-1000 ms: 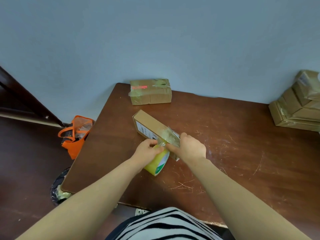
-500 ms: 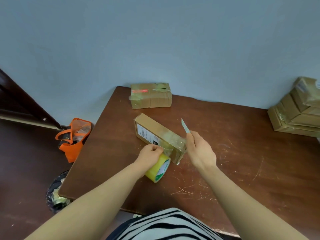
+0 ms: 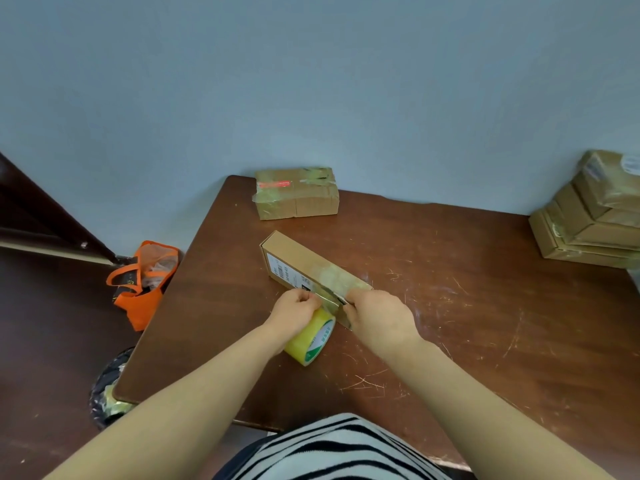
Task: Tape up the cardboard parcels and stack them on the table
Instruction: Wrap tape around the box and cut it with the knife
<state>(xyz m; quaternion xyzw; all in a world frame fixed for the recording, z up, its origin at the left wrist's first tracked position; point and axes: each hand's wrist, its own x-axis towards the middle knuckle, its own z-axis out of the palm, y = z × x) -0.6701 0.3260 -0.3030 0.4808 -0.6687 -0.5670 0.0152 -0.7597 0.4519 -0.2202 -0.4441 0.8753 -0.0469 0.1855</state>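
Left hand (image 3: 298, 308) was pinched on the tape end (image 3: 320, 298) above the tape roll (image 3: 311, 341); right hand (image 3: 379, 317) was curled round a thin blade (image 3: 343, 302) against the parcel (image 3: 304, 261).

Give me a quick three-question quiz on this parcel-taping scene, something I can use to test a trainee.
1. True or false: the left hand and the right hand are both at the near end of the long parcel.
2. Where is the stack of parcels? A) on the floor B) at the far right of the table C) under the table
3. The left hand pinches tape drawn from what?

Key: 1 true; 2 B; 3 the yellow tape roll.
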